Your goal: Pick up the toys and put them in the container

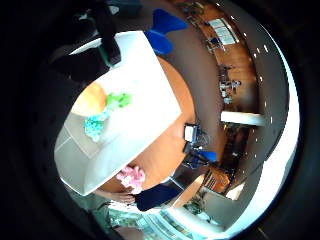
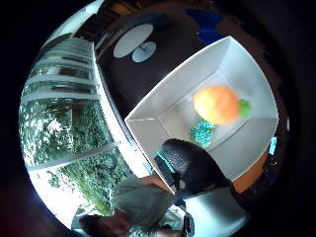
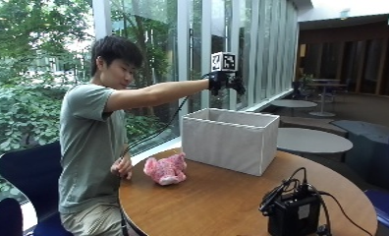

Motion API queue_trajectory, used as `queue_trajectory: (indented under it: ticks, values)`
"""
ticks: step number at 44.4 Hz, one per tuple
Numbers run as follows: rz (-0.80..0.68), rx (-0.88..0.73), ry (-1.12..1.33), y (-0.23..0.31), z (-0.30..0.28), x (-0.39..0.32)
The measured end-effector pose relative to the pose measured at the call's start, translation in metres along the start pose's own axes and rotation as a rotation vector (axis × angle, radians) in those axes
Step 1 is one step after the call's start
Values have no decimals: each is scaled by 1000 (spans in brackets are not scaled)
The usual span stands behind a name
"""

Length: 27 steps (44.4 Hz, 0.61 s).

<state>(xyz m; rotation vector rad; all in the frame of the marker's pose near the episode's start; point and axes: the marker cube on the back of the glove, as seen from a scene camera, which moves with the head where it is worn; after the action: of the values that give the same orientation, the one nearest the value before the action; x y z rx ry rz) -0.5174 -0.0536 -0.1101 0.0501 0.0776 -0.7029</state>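
Right hand: the gloved right hand [image 3: 224, 82] is up in the air on a stretched-out arm, hanging right over the open top of the container [image 3: 230, 139]. Not touching it, there's a clear gap between glove and rim.

Grip: honestly can't tell. The fingers point down and look like they've got nothing in them from the outside view, but the palm views only catch one dark fingertip [image 2: 190, 165], so I'm not calling released or clenched.

Container: light grey fabric box, straight under the hand, sitting upright on the round wooden table [image 3: 227, 201].

Toys in the box: looking down from the palm you get an orange plush toy [image 2: 216, 104] with a green leafy bit on one end, lying on the container floor directly under the hand. A small teal toy [image 2: 202, 132] sits just beside it, touching or close to it, hard to say which.

Pink toy: a pink plush toy [image 3: 166, 170] lies on the table outside the box, way below the hand and off to the person's side of it, near the box's front wall.

Other hand: the bare hand [image 3: 122, 169] is low at the table edge, near the pink one but not on it.

Extras: a black device with cables [image 3: 292, 209] sits on the far side of the table from the person, well apart from the raised hand.
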Motion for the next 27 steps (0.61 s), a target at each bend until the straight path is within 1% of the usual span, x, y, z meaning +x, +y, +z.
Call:
queue_trajectory:
  ticks: [5, 9, 13, 18, 20, 24, 27]
  values:
    - [8, 13, 27, 25, -10, 9]
    - [56, 2, 36, 51, -15, 22]
    - [97, -22, 16, 91, -16, 49]
    - [191, -44, -8, 139, -12, 75]
    - [223, -36, -27, 168, -7, 91]
    - [298, 5, -138, 218, 6, 106]
    - [266, 7, -144, 251, 27, 113]
